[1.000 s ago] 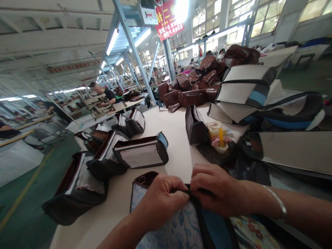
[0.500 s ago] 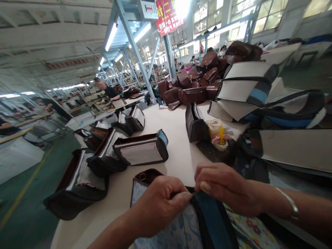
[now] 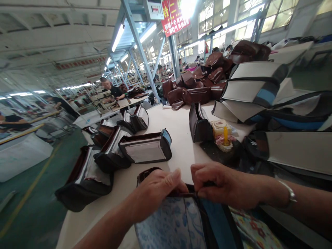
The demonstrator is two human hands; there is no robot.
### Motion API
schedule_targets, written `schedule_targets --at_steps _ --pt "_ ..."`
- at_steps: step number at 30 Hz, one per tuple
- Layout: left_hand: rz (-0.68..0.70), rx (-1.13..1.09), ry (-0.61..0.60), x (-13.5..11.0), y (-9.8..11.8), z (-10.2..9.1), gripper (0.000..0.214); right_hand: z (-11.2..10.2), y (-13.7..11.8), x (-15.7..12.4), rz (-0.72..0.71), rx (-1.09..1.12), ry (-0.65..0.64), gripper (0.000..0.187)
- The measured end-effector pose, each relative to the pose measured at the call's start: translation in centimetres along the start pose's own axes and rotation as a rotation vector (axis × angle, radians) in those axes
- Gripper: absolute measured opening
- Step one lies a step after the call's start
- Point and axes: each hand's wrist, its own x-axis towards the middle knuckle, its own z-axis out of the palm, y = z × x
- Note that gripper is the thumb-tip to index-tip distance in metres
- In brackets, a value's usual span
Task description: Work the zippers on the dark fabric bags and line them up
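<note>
An unfinished bag (image 3: 176, 221) with a blue-and-white patterned panel, dark edging and a blue side strip stands upright right in front of me. My left hand (image 3: 159, 190) rests over its top rim, fingers curled into the opening and partly hidden, thumb lifted. Just to the right, my right hand (image 3: 220, 183) is closed, thumb and bent fingers pinching the bag's top edge at the corner by the blue strip. A small buckle shows on the dark brown part behind my left hand.
Several dark-edged bag bodies (image 3: 145, 150) stand on the white table (image 3: 178, 145) at left. A dark board holds a tub (image 3: 221, 128) and a yellow-handled tool (image 3: 225, 136). Stacked pale panels (image 3: 295, 147) crowd the right; brown bags (image 3: 198, 95) lie behind. A co-worker (image 3: 114, 90) sits farther off.
My left thumb has lifted from the rim and the left fingers have moved into the opening. My right hand has curled tighter at the corner. The view has shifted slightly left.
</note>
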Motion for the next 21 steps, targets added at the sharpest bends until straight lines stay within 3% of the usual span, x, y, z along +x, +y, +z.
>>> schedule_targets --at_steps 2,7,11,14,18,21 --pt "-0.058 -0.029 -0.03 0.2 -0.1 -1.1 0.067 0.1 0.0 0.1 0.001 0.023 0.0 0.015" --pt "-0.06 0.156 -0.083 0.3 -0.5 -2.1 0.045 0.1 -0.1 0.4 0.035 0.011 0.015 0.015" --pt "-0.025 0.203 -0.132 0.1 -0.5 -1.6 0.041 0.2 0.2 0.2 0.023 0.023 0.031 0.014" --pt "0.022 0.274 -0.095 0.0 0.1 -1.1 0.034 0.5 0.4 0.2 0.026 0.015 0.067 0.013" --pt "0.076 0.319 -0.042 0.0 1.4 -0.1 0.041 0.7 -0.5 0.8 -0.007 -0.018 0.143 0.014" --pt "0.108 0.291 -0.03 -0.4 2.1 0.4 0.042 0.3 -1.4 1.7 -0.054 0.031 0.128 0.013"
